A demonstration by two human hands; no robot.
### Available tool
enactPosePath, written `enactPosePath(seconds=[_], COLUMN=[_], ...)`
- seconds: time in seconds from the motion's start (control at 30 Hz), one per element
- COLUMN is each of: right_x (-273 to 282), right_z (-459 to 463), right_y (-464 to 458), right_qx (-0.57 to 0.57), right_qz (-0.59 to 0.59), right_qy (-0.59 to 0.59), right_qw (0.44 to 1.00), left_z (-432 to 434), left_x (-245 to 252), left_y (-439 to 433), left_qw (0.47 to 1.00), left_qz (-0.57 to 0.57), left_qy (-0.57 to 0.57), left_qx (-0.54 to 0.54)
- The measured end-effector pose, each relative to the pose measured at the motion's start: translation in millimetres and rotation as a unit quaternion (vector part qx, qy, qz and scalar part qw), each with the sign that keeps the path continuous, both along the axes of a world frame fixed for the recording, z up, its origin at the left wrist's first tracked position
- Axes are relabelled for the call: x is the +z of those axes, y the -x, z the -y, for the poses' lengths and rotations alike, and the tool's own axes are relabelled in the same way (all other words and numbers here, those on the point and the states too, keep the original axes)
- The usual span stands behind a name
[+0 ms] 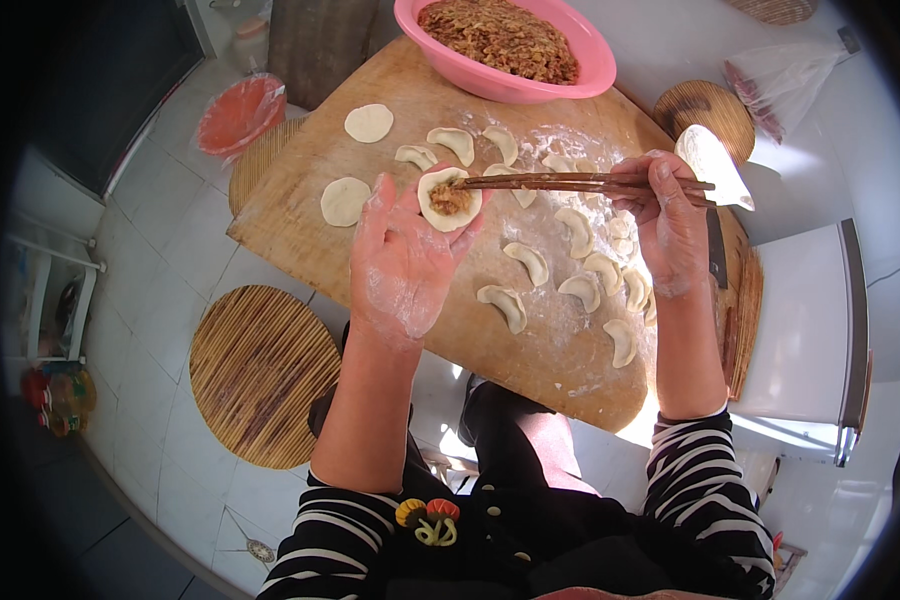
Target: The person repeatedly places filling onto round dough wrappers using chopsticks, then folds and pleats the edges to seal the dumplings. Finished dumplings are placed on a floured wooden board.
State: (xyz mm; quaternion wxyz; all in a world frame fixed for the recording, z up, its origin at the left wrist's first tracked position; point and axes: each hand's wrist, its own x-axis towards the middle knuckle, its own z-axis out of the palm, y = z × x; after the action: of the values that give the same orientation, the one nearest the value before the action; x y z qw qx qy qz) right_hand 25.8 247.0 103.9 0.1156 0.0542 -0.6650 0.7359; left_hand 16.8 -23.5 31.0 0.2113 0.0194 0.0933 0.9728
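On the fingers of my floury left hand [412, 255] rests a round dough wrapper [429, 213] with a small heap of brown filling [451, 199] on it. My right hand [671, 217] grips a pair of wooden chopsticks [570, 181], whose tips touch the filling. Beneath both hands is a floured wooden board [450, 330]. Folded crescent dumplings [527, 264] lie scattered over its middle and right. Two flat wrappers, an upper one [369, 123] and a lower one [346, 202], lie left of my left hand. A pink basin [525, 91] of chopped filling [499, 37] stands at the far edge.
Small dough pieces [621, 234] and a dark blade [716, 247] lie near my right hand. A round slatted mat [265, 376] is at lower left, off the board. Beyond the board's left edge stands a red bag-lined bin [241, 114]. A white cabinet [795, 322] is at right.
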Motion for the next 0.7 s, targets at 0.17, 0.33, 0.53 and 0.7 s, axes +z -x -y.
enactPosePath(seconds=[0.17,0.33,0.53,0.7], right_x=[2,2,9,14], right_z=[4,7,-6,-9], right_y=[1,3,14,22], right_qx=[-0.002,0.011,0.045,0.058], right_qz=[0.008,0.026,0.019,0.03], right_qy=[0.033,-0.002,0.007,-0.019], right_qw=[0.999,1.0,0.999,0.998], left_z=[1,1,1,0], left_x=[3,3,2,3], left_y=[-1,0,0,0], left_qw=[1.0,1.0,1.0,0.999], left_qz=[-0.003,0.0,-0.003,-0.003], left_qy=[-0.001,0.011,0.023,0.04], left_qx=[-0.001,-0.01,-0.009,-0.013])
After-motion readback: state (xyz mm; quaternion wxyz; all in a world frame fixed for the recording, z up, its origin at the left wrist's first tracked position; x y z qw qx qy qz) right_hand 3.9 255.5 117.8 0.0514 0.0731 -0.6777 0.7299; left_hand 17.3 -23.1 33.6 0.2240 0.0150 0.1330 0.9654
